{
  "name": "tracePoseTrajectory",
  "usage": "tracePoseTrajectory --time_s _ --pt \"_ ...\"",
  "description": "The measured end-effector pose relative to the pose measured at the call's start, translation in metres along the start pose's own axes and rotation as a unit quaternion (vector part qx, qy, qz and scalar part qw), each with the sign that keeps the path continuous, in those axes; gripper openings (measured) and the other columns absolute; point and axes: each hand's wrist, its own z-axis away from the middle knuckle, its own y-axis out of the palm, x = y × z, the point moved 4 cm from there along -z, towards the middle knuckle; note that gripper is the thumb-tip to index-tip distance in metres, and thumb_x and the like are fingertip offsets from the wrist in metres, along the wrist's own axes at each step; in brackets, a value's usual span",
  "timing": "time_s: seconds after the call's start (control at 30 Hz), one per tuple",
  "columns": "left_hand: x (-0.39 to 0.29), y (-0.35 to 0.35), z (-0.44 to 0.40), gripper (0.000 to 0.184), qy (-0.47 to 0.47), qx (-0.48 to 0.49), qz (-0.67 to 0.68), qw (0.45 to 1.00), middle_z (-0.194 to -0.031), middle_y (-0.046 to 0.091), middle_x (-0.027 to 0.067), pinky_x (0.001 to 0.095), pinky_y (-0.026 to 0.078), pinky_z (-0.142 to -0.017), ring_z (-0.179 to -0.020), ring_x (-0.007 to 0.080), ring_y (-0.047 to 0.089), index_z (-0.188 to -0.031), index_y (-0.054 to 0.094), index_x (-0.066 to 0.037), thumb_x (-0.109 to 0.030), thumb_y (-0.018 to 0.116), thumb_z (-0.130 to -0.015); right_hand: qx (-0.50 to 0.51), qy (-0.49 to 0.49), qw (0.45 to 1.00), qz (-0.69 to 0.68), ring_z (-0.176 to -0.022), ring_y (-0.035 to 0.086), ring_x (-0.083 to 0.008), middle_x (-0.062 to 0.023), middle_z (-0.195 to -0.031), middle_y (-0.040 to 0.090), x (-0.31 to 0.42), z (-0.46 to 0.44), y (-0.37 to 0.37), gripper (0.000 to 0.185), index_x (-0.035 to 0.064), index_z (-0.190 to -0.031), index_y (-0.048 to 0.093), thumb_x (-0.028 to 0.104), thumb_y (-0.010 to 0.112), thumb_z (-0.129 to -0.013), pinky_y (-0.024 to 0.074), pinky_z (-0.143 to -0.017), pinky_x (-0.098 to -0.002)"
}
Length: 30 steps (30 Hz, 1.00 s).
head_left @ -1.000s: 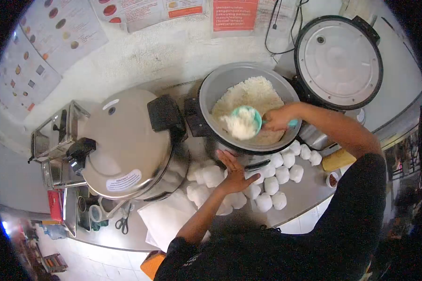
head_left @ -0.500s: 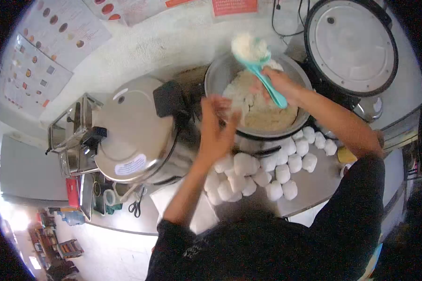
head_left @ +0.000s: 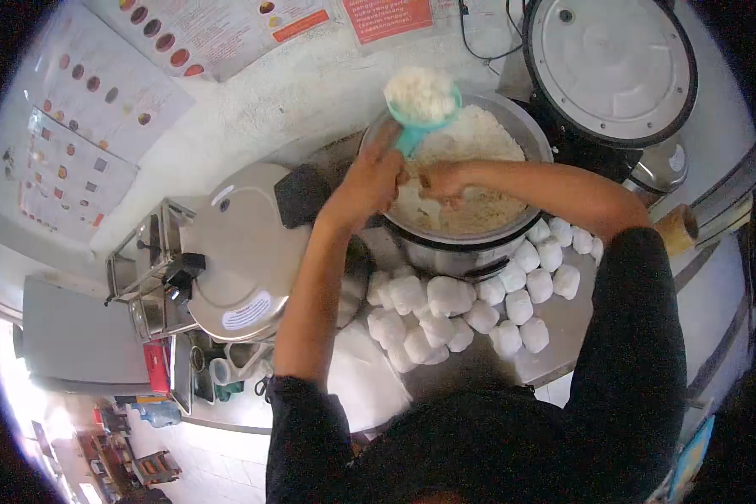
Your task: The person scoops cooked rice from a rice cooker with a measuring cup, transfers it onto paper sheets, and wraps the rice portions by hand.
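Note:
My left hand (head_left: 368, 186) is closed round the handle of a teal rice paddle (head_left: 411, 137). The paddle's bowl carries a heap of white rice (head_left: 420, 91) and is raised over the far left rim of the cooker. My right hand (head_left: 447, 183) is low inside the large rice cooker (head_left: 521, 126), close to the left hand, its fingers curled downward at the rice. Whatever those fingers may hold is hidden. Cooked rice (head_left: 483, 139) fills much of the pot, heaped higher at the back.
Several white wrapped bundles (head_left: 449, 296) sit on the counter in front of the cooker. A second, lidded cooker (head_left: 248, 244) stands left, by a metal rack (head_left: 164, 252). White sheets (head_left: 365, 370) lie nearby. The open lid (head_left: 613, 67) stands at the back right.
The paddle has passed from my right hand to my left and moved slightly left. My right hand has dropped into the pot. The view has shifted a little.

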Motion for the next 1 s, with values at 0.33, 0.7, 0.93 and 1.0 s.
tracePoseTrajectory --time_s 0.33,0.7,0.93,1.0 --pt "0.088 0.014 0.062 0.046 -0.066 0.047 0.072 0.994 -0.071 0.053 -0.0001 0.0242 0.038 -0.042 -0.049 0.0089 0.042 -0.140 0.047 -0.013 -0.028 0.048 -0.096 0.031 0.070 0.997 -0.010 -0.075 0.066 -0.0240 -0.0111 -0.094 0.069 -0.051 -0.017 0.022 0.031 0.0052 -0.104 0.065 0.032 0.056 -0.092 0.0562 -0.066 -0.0414" --pt "0.091 0.027 0.032 0.047 0.071 -0.038 -0.198 0.977 -0.109 0.061 0.0301 0.0462 0.045 -0.093 -0.106 0.0449 0.057 -0.132 0.052 -0.008 -0.026 0.043 -0.090 -0.370 0.063 0.920 0.114 -0.090 0.062 -0.0471 -0.0300 -0.095 0.064 0.004 0.169 -0.078 0.066 -0.0052 -0.091 0.068 0.050 0.032 -0.096 0.0460 -0.089 -0.0520" --pt "0.125 0.038 -0.012 0.044 0.045 0.037 -0.185 0.981 -0.099 0.065 0.0245 0.0418 0.052 -0.071 -0.077 0.0335 0.066 -0.129 0.058 -0.014 -0.019 0.043 -0.087 -0.341 -0.001 0.915 0.217 -0.090 0.061 -0.0480 -0.0329 -0.095 0.062 -0.016 0.129 0.013 0.063 -0.0079 -0.091 0.065 0.046 0.033 -0.096 0.0457 -0.088 -0.0505" --pt "0.160 0.044 -0.040 0.041 0.140 0.009 -0.215 0.966 -0.092 0.066 0.0201 0.0402 0.053 -0.059 -0.064 0.0290 0.064 -0.127 0.059 -0.014 -0.019 0.042 -0.090 -0.339 -0.002 0.904 0.261 -0.087 0.061 -0.0481 -0.0324 -0.091 0.063 -0.011 0.154 0.003 0.061 -0.0073 -0.087 0.066 0.043 0.033 -0.096 0.0464 -0.086 -0.0509"
